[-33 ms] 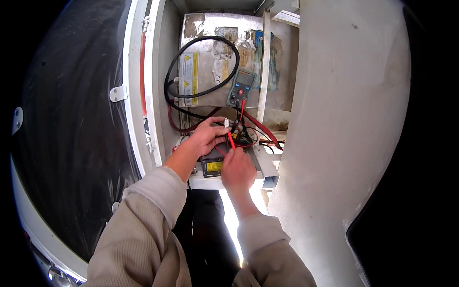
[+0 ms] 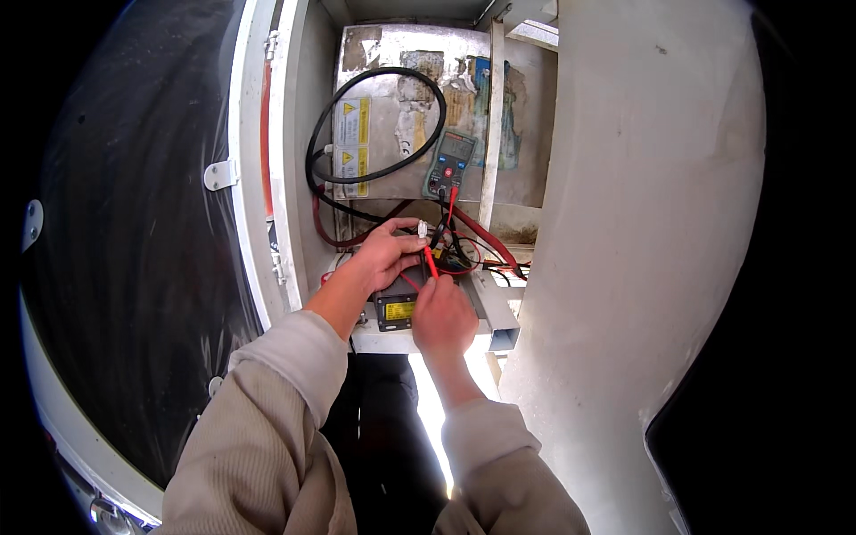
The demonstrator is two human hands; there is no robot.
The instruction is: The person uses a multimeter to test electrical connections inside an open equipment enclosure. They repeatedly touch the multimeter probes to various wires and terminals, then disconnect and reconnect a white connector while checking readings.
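Observation:
Between the thumb and fingers of my left hand [image 2: 387, 254] is a small white connector [image 2: 423, 229], held upright. My right hand [image 2: 445, 314] is closed round a red test probe [image 2: 432, 262], whose tip end meets the connector's lower side; the exact contact is too small to make out. Just beyond, a grey-green multimeter [image 2: 449, 165] leans against the metal panel, with a red lead and a black lead plugged into its lower end. Under my hands sits a dark box with a yellow label [image 2: 399, 310], partly covered by my fingers.
A loop of thick black cable [image 2: 445, 105] hangs before the worn metal panel [image 2: 392, 80]. Dark red cables [image 2: 486, 234] and thinner wires run behind my hands. A white frame post [image 2: 287, 160] stands left, a pale panel [image 2: 651, 178] right. An open square tube end [image 2: 505, 339] juts out near my right wrist.

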